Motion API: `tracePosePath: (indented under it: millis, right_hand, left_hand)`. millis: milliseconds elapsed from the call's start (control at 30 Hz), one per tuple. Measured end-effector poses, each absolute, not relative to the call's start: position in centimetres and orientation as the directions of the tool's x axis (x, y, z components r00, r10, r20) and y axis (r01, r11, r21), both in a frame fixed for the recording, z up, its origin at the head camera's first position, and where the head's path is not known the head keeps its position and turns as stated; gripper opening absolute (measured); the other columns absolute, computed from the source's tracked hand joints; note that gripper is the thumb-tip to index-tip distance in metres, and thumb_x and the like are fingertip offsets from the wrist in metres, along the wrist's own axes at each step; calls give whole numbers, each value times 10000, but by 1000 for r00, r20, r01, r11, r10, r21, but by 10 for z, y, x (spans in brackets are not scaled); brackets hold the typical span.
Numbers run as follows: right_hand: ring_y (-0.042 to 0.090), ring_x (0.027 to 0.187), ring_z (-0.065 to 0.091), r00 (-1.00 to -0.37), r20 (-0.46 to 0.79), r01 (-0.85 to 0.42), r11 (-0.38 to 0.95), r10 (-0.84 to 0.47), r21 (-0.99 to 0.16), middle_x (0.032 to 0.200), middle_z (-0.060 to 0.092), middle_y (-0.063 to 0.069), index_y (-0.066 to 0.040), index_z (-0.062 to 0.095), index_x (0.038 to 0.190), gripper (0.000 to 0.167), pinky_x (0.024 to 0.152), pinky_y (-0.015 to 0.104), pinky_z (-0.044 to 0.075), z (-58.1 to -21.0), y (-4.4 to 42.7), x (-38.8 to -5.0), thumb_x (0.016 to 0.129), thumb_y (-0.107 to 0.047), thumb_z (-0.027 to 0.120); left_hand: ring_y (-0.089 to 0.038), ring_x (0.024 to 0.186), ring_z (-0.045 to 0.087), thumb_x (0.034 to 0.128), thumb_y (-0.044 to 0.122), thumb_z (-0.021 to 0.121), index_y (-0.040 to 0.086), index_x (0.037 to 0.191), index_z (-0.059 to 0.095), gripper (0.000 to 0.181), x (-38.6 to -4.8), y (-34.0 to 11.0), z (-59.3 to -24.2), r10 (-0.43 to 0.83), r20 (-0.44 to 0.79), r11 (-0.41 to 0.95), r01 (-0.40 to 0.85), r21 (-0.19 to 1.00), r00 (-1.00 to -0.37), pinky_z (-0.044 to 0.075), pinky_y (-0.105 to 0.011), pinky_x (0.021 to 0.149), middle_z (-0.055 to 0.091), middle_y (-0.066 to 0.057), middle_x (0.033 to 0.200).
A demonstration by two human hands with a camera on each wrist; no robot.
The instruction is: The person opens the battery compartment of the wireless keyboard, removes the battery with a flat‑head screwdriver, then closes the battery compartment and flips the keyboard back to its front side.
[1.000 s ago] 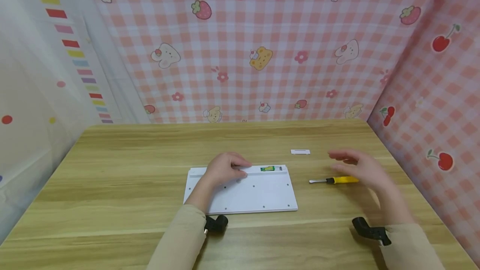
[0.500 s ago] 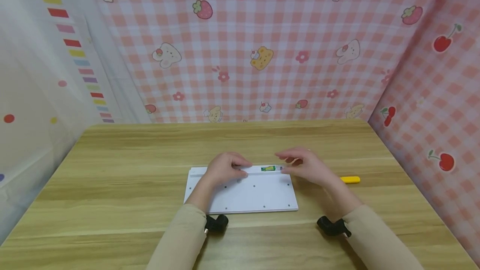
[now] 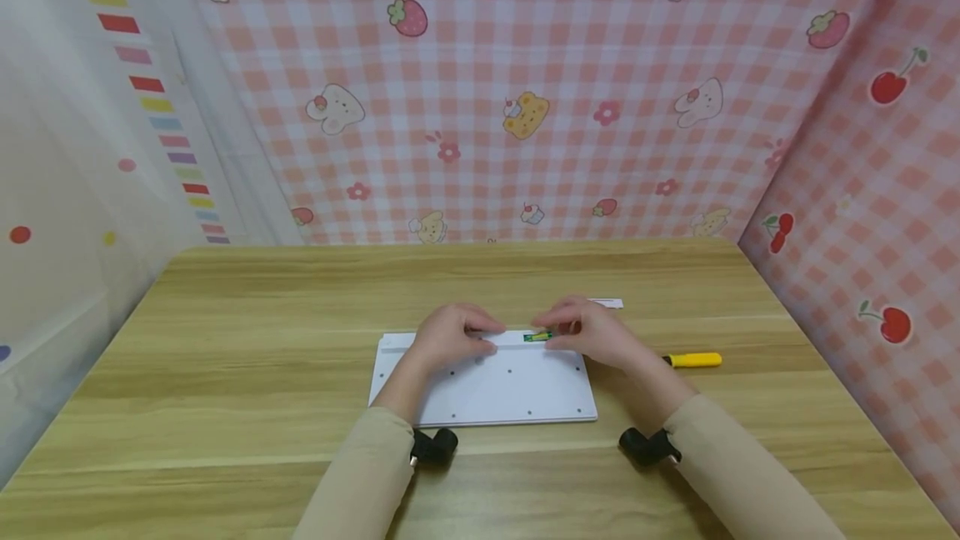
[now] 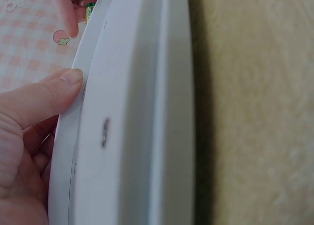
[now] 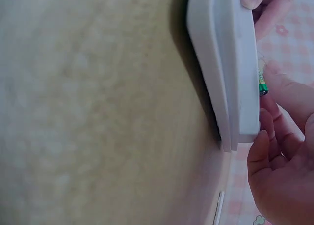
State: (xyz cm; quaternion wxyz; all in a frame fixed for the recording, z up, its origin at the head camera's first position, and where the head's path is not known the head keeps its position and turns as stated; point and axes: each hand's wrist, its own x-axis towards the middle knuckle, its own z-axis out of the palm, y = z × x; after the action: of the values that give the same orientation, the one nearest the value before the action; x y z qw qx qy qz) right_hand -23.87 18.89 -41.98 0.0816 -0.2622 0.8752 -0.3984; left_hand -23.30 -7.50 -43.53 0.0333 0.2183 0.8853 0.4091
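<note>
A flat white panel [image 3: 510, 394] with small dark dots lies on the table, a raised strip along its far edge. My left hand [image 3: 452, 335] grips that far edge left of centre; the left wrist view has its thumb [image 4: 72, 77] on the strip. A green and yellow battery [image 3: 536, 337] sits in the strip, one end sticking up beside my right fingers in the right wrist view. My right hand [image 3: 592, 333] is at the battery, thumb on the near side and fingers on the far side; in the right wrist view the thumb [image 5: 284, 85] lies against or close beside it.
A yellow-handled screwdriver [image 3: 696, 360] lies right of the panel, its shaft hidden behind my right forearm. Beyond my right hand is a small white cover piece [image 3: 609, 303], partly hidden. Patterned cloth [image 3: 480, 107] hangs behind the wooden table [image 3: 225, 407].
My right hand has moved left from above the screwdriver to the battery in the panel, its fingers drawing closer together. The left hand keeps its grip in the same place.
</note>
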Motion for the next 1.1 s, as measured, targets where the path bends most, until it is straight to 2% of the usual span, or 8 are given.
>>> tracePosePath:
  millis: [367, 667, 933, 1100]
  right_hand:
    - [185, 929, 594, -866, 63, -382, 577, -496, -722, 1022, 665, 4, -122, 792, 1055, 202, 761, 309, 498, -423, 184, -242, 868, -57, 756]
    - [154, 910, 599, -854, 53, -419, 623, -518, -661, 989, 673, -38, -163, 796, 1053, 227, 769, 309, 510, -421, 186, -242, 878, -32, 734]
    - [162, 900, 597, -832, 80, -455, 593, -549, -664, 988, 682, -15, -123, 785, 1078, 219, 749, 293, 508, -420, 190, -242, 902, -20, 703]
    - [177, 899, 614, -850, 105, -430, 566, -516, -704, 1030, 710, 38, -88, 777, 1084, 202, 748, 309, 512, -416, 190, -250, 914, -21, 689]
  left_hand:
    - [-174, 1031, 643, 793, 111, 835, 170, 1042, 797, 259, -235, -74, -436, 409, 91, 570, 333, 751, -908, 492, -372, 933, 719, 24, 1070]
    - [-181, 1030, 644, 795, 111, 833, 160, 1045, 796, 258, -235, -74, -438, 412, 96, 563, 336, 755, -906, 492, -373, 932, 722, 17, 1068]
    - [-163, 1021, 647, 791, 116, 838, 173, 1034, 800, 252, -235, -74, -438, 400, 90, 562, 322, 762, -912, 500, -368, 921, 720, 34, 1062]
    - [-168, 1036, 643, 792, 110, 835, 177, 1033, 800, 252, -235, -75, -437, 399, 89, 566, 321, 759, -913, 493, -369, 934, 718, 33, 1068]
